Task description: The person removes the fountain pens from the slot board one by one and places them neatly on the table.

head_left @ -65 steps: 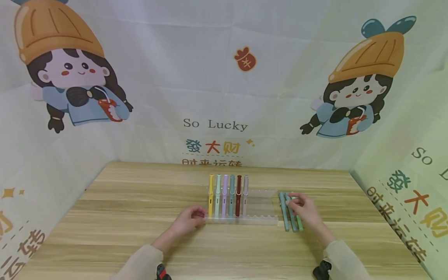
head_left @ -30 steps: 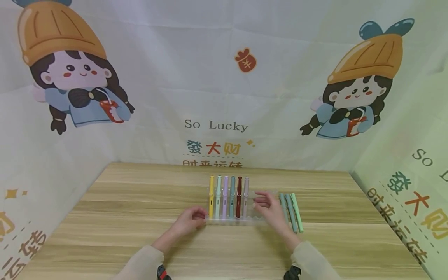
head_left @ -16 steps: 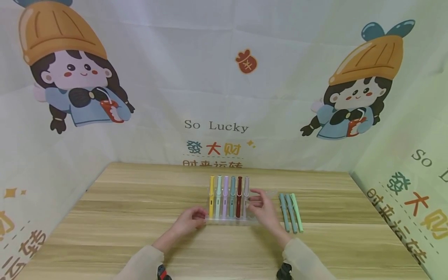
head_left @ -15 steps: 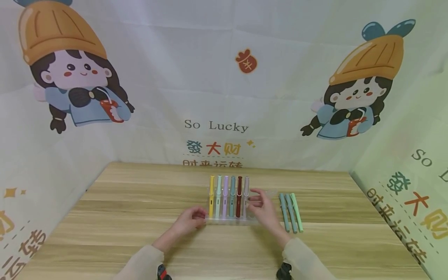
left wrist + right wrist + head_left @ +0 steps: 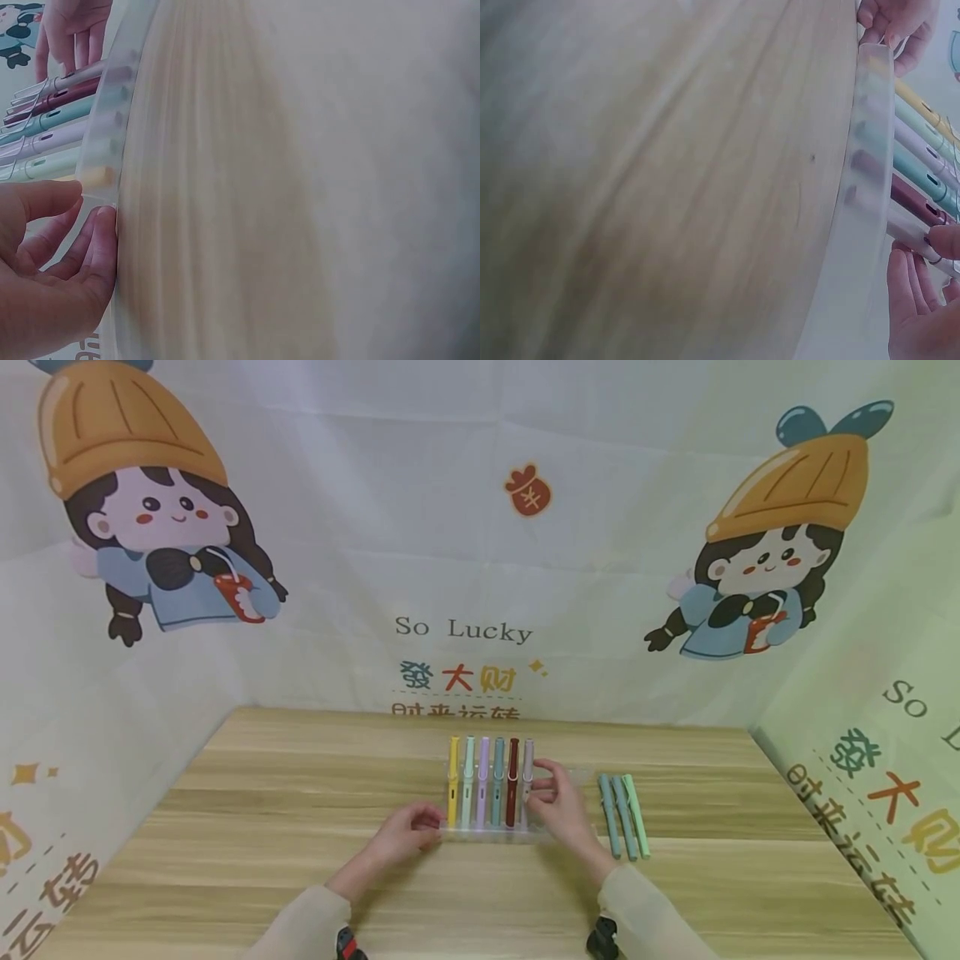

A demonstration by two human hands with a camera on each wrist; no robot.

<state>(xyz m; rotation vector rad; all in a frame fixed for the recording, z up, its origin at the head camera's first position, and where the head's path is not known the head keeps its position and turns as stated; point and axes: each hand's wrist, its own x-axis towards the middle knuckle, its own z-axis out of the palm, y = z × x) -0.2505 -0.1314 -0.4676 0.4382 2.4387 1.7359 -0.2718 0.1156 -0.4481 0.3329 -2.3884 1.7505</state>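
A clear pen rack (image 5: 487,836) stands on the table with several capped pens side by side: yellow (image 5: 453,787), mint (image 5: 468,785), lilac (image 5: 483,785), teal (image 5: 498,785), dark red (image 5: 512,789) and greyish mauve (image 5: 528,752). At the rack's left end, my left hand (image 5: 407,831) pinches the corner, thumb on the front lip in the left wrist view. My right hand (image 5: 558,802) holds the mauve pen between thumb and fingers, its lower end behind the frosted lip (image 5: 855,247) in the right wrist view. The right hand covers part of the rack's right half.
Right of the rack lie two blue-grey pens (image 5: 610,818) and a light green pen (image 5: 637,817), roughly parallel. The wooden table (image 5: 300,777) backs onto a printed cloth (image 5: 360,527), which also hangs at both sides.
My right hand has moved left from the loose pens to the mauve pen at the end of the row. The left hand has stayed at the rack's left corner.
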